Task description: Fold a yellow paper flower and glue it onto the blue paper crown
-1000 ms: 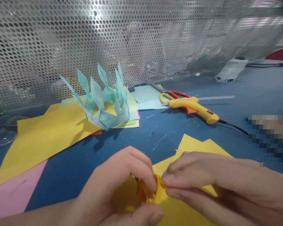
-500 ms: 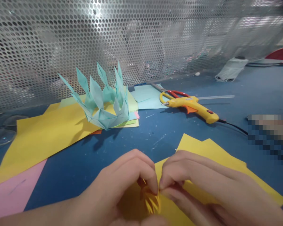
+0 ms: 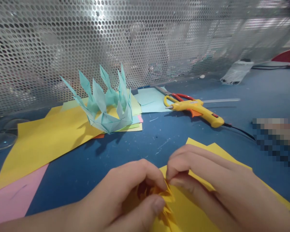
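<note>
Yellow pleated paper piece (image 3: 168,215), near centre over flat yellow paper sheets (image 3: 190,212), is pinched by left hand (image 3: 125,180), presumably for steadiness; far edge nipped in right hand (image 3: 219,180), fingertips together. Pale-blue pointed paper crown (image 3: 108,124) set far left, likely sparing its points.

My folded paper (image 3: 169,196) was bright yellow, but more orange in the shady bits. It had lots of small, pointy folds, all bunched up close together. My left hand (image 3: 128,190) held its side, and my right hand (image 3: 205,175) pinched its far end. It was over the big yellow sheets (image 3: 192,214), and part was hidden.
</note>
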{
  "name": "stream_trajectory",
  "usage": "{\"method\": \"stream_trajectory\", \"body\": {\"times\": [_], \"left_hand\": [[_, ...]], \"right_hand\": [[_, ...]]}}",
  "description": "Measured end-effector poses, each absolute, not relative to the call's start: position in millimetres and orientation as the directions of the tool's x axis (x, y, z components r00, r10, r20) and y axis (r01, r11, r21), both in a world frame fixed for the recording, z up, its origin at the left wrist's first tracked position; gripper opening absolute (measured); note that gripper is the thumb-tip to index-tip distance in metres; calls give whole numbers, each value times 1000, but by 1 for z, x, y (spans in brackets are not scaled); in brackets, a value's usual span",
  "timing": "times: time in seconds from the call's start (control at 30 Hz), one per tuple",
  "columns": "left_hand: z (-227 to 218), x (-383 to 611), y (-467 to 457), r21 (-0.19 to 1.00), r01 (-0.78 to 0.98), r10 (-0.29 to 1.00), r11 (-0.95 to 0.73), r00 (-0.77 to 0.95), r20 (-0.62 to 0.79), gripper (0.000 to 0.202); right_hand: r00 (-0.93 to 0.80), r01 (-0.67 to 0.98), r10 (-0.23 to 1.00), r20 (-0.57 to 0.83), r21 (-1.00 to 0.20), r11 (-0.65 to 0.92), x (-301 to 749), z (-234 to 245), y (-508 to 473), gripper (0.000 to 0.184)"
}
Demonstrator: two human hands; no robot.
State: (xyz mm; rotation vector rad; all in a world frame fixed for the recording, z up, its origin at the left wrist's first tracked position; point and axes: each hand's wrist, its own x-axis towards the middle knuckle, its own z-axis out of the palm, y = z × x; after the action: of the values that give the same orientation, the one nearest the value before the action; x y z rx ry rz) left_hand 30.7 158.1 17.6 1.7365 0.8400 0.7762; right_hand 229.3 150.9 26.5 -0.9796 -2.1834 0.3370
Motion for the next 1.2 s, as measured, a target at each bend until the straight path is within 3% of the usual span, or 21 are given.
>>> {"method": "stream_trajectory", "body": {"times": [0.23, 0.37, 0.53, 0.67, 0.8, 0.97, 1.07, 1.2], "left_hand": [[18, 21, 157, 961, 223, 860, -163, 509, 27, 22], [19, 18, 157, 946, 258, 875, -197, 482, 51, 14], [23, 20, 157, 911, 271, 907, -312, 370, 201, 8], [19, 19, 158, 847, 233, 845, -478, 383, 372, 15], [11, 17, 158, 807, 223, 814, -546, 368, 449, 21], [4, 13, 156, 873, 243, 887, -424, 309, 345, 26], [-1, 10, 157, 939, 174, 919, -297, 318, 232, 31], [-4, 7, 163, 982, 115, 940, -148, 324, 103, 21]], "right_hand": [[-507, 511, 707, 494, -489, 707, 238, 28, 152, 28], [-502, 448, 662, 556, -488, 749, 241, 30, 153, 25], [-477, 394, 663, 577, -534, 748, 239, 32, 157, 21], [-488, 349, 679, 548, -591, 728, 237, 32, 156, 30], [-447, 271, 696, 563, -656, 705, 237, 30, 154, 28], [-518, 303, 664, 539, -610, 732, 239, 21, 156, 33], [-472, 275, 630, 617, -576, 770, 241, 8, 160, 33], [-521, 298, 562, 643, -480, 825, 247, 1, 167, 25]]}}
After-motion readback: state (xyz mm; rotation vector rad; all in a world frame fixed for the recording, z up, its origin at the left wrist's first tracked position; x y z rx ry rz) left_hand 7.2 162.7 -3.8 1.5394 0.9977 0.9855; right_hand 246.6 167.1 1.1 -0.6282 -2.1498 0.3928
